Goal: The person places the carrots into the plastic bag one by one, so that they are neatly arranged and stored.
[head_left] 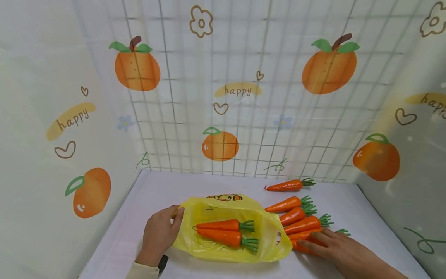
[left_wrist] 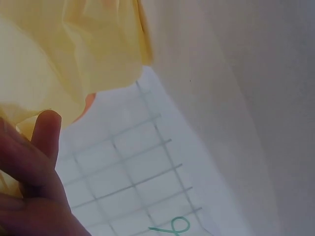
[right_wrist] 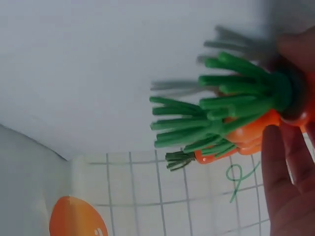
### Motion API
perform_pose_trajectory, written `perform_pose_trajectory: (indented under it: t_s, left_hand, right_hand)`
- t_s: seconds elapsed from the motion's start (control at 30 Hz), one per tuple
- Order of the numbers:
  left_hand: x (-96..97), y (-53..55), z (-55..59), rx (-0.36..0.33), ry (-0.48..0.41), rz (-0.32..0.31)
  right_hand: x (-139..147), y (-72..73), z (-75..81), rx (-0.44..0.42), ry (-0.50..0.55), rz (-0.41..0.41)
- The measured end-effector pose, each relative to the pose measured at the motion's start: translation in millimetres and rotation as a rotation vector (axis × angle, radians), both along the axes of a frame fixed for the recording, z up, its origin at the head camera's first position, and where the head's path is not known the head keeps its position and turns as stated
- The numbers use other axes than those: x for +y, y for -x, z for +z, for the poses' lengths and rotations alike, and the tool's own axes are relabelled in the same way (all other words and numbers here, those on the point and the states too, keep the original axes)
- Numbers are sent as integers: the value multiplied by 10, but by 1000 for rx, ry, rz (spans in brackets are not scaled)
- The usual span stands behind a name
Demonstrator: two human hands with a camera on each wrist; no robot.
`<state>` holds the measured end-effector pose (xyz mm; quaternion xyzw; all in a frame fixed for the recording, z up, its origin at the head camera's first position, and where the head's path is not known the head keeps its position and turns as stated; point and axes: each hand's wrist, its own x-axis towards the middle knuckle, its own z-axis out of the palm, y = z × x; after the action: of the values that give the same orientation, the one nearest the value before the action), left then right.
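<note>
A yellow plastic bag (head_left: 273,240) lies with its mouth spread wide. Two orange toy carrots with green tops, an upper carrot (head_left: 219,224) and a lower carrot (head_left: 219,237), rest inside it. My left hand (head_left: 160,230) pinches the bag's left rim between thumb and fingers; the left wrist view shows the bag (left_wrist: 98,44) hanging by those fingers. At the bag's right, my right hand (head_left: 341,248) grips the nearest carrot (head_left: 301,247) of a row. In the right wrist view, thumb and fingers lie on either side of that carrot (right_wrist: 309,101); its tip is hidden.
Several more carrots (head_left: 306,224) lie side by side right of the bag, some touching its edge. One carrot (head_left: 285,186) sits apart farther back. A white tabletop (head_left: 122,232) is enclosed by a printed curtain (head_left: 181,135) over a wire grid.
</note>
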<state>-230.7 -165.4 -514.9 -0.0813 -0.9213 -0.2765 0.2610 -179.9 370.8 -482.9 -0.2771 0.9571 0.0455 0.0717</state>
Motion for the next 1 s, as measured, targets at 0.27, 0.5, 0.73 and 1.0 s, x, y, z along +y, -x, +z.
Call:
perform_pose_trajectory:
  t_s: [0.27, 0.5, 0.73, 1.0]
  left_hand:
    - [24, -34, 21, -1, -1, -4]
    - [11, -19, 10, 20, 11, -1]
    - [-1, -6, 22, 27, 12, -4]
    - [3, -6, 8, 7, 6, -2]
  right_hand:
    - [35, 13, -24, -60, -1, -1]
    - [6, 34, 26, -112, 37, -31]
    - [0, 78, 87, -217, 138, -128]
    - [-25, 25, 63, -365, 286, -169]
